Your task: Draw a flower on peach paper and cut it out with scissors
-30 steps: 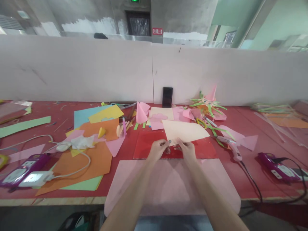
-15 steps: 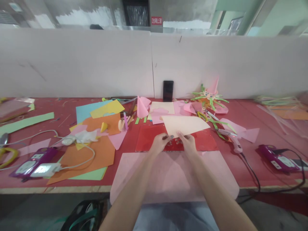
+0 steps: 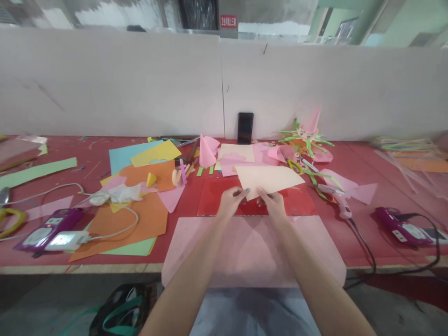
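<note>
A cream sheet of paper (image 3: pixel 269 178) is held by its near edge above a shiny red mat (image 3: pixel 217 198). My left hand (image 3: pixel 231 200) pinches its lower left corner between thumb and fingers. Along the same edge, a little to the right, my right hand (image 3: pixel 272 201) grips the paper, fingers curled underneath and partly hidden. Both forearms reach across a pink board (image 3: pixel 252 252) at the table's front edge. Behind the paper lie pink and cream paper pieces (image 3: pixel 241 157), with a pink paper cone (image 3: pixel 207 151) to their left.
A glue gun (image 3: pixel 341 203) with a cord lies to the right, near a purple power strip (image 3: pixel 402 228). Orange paper (image 3: pixel 140 228) and another purple power strip (image 3: pixel 52 228) are on the left. A phone (image 3: pixel 245 128) leans on the white partition, left of a paper figure (image 3: pixel 307 134).
My hands keep hold of the cream paper, its near edge shifting slightly and my left fingers closing nearer its corner. The whole view has tilted slightly, so the table appears a little higher.
</note>
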Tool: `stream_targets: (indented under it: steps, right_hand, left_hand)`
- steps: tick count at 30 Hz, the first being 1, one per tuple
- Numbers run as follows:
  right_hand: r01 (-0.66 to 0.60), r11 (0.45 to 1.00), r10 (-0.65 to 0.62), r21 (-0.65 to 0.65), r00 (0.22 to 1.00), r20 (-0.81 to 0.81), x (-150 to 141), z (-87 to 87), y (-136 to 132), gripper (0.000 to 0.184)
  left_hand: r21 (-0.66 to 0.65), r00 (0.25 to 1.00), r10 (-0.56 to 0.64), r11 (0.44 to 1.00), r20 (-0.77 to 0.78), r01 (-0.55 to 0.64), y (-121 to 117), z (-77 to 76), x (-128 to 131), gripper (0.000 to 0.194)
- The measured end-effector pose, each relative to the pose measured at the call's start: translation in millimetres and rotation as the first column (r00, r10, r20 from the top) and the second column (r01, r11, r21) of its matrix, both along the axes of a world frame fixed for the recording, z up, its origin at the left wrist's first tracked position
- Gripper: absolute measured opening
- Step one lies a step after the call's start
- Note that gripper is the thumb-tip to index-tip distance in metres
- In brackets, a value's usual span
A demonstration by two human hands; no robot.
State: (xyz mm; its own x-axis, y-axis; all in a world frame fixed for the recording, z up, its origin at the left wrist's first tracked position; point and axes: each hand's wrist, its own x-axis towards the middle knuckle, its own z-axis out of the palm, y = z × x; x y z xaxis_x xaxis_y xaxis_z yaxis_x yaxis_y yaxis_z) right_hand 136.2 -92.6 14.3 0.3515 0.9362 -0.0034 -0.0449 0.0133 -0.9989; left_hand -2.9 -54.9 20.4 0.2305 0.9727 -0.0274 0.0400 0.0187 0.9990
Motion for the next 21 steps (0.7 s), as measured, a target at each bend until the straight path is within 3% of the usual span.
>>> stream_targets:
  steps: [21]
  right_hand:
    - [0.021,0.999,-0.024,-0.038,0.997,-0.073,1.7,-0.9,1.8,0.038]
  left_hand:
    - [0.036,0.999,-0.009,0.999,-0.047,0.011,-1.7,0.9,-0.5,0.033]
